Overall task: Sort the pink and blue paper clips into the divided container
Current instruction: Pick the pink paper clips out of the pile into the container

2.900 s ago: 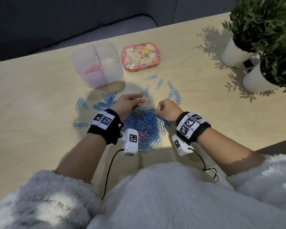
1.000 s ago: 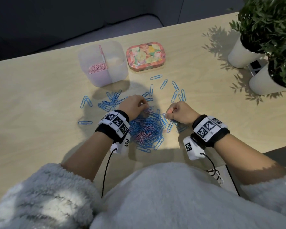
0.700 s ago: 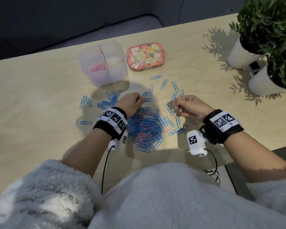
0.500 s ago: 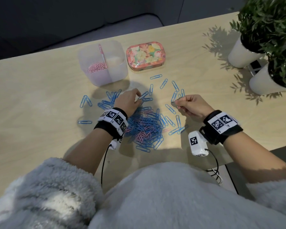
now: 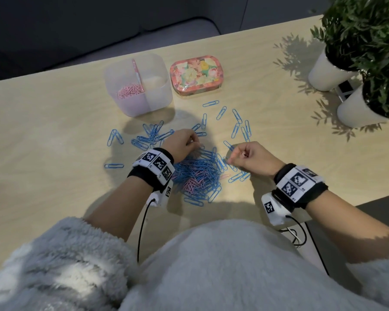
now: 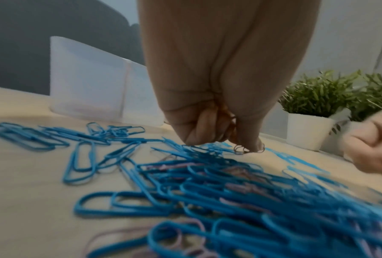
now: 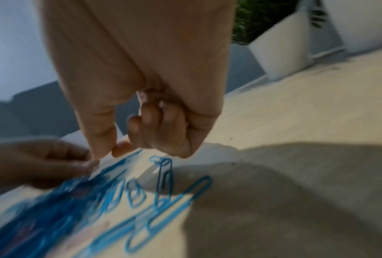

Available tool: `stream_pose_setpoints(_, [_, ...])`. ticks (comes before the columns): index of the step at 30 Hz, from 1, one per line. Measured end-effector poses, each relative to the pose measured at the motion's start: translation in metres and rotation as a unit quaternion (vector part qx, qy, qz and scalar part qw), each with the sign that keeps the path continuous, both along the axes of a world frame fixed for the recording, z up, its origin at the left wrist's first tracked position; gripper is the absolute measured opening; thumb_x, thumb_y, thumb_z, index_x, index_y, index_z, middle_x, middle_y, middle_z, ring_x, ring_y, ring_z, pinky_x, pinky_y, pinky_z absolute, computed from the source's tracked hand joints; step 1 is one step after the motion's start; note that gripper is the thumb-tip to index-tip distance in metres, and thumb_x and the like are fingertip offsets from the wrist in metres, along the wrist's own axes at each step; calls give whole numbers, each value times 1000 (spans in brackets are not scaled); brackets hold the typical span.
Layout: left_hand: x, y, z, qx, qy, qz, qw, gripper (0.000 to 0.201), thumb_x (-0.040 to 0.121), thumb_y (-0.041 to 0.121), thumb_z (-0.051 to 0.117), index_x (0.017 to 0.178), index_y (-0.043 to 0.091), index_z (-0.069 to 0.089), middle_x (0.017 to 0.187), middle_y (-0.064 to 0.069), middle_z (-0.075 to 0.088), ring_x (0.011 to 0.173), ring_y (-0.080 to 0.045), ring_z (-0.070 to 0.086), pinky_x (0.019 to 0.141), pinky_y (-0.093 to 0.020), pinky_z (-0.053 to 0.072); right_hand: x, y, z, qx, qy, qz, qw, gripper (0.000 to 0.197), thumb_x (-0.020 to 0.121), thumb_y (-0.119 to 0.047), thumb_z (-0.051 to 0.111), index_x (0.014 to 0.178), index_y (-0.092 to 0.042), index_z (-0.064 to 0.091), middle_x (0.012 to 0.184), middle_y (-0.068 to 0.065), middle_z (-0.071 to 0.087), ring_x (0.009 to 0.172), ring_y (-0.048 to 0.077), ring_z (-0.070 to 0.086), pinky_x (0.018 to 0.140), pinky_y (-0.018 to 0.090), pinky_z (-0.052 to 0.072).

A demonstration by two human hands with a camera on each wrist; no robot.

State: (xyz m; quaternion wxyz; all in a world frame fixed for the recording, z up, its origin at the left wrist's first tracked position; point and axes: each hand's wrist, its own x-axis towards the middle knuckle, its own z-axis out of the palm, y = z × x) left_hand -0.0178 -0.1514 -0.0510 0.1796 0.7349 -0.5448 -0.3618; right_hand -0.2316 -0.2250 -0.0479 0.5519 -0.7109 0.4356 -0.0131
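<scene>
Hands at mixed clip pile (image 5: 197,173): left hand (image 5: 182,143) bunched around gathered pink clips (image 6: 241,148); right hand (image 5: 248,158) pinching, contents unclear; container (image 5: 137,84) beyond pile, pink side started.

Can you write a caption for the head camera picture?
Two hands pick through a blue and pink paper clip pile near a divided container.

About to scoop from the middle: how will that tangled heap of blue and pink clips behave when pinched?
The heap lies interlocked, so a pinch probably drags neighbours along. Thin pink clips sit under blue ones, likely slippery and hard to isolate. All look light; pushing should scatter them.
</scene>
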Motion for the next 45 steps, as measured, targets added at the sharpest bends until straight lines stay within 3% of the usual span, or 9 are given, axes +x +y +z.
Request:
stream_pose_setpoints(5, [14,6,7,30,97,68,992,19,94,25,49,85,9,50,65,3,44,57,-11,38,55,-24,33,-1,13,-17,-113,86,151,978,20,69,-25,78,72,-30,59,54,-7,42,51,10,40,60,30,33])
stream_pose_setpoints(10, [20,16,6,33,267,149,952,19,93,15,51,75,14,54,64,6,62,48,-2,49,51,-15,43,-6,12,-15,-157,152,157,963,28,78,-23,68,59,-30,48,53,-8,49,54,12,47,63,29,38])
stream_pose_setpoints(14, [20,22,7,57,385,202,899,15,94,7,48,86,13,59,59,7,64,48,1,55,50,-11,49,1,-1,-5,-6,-12,-15,1000,32,87,-3,53,60,-18,43,53,5,46,39,10,41,42,19,34])
stream_pose_setpoints(17, [24,23,11,98,407,227,879,22,95,9,42,84,14,61,59,3,53,48,-5,47,43,-14,42,21,-9,14,131,-117,-148,973,30,84,13,38,66,-10,44,49,7,54,33,8,42,33,12,24])
stream_pose_setpoints(20, [24,26,15,113,363,218,899,34,95,24,41,61,19,44,57,4,34,51,-12,28,44,-19,26,47,-7,21,176,-116,-109,971,21,85,8,40,75,-8,50,44,2,55,29,8,42,32,12,22])
stream_pose_setpoints(23, [20,30,14,39,173,159,971,39,89,34,56,56,20,39,55,4,34,51,-13,32,53,-26,27,73,4,12,86,-25,-2,996,27,87,-14,59,62,-12,50,50,6,46,31,5,36,34,16,25])
stream_pose_setpoints(31, [2,25,0,-6,-146,30,989,15,88,29,57,96,18,63,99,-7,65,93,-24,59,73,-29,39,90,25,4,-178,191,80,962,19,78,-29,68,72,-17,55,85,8,65,86,27,62,66,28,35])
stream_pose_setpoints(40, [0,23,8,23,-215,-73,974,14,90,22,53,98,13,62,107,-8,66,102,-29,60,83,-39,50,88,20,2,-158,207,87,962,18,80,-21,65,67,-14,53,79,8,60,82,29,60,67,29,38])
stream_pose_setpoints(45, [13,29,11,21,-94,2,995,13,89,19,53,94,8,58,89,-8,62,84,-25,55,72,-31,40,93,15,9,-120,178,125,969,18,79,-15,60,63,-10,52,65,9,52,63,22,49,56,26,35])
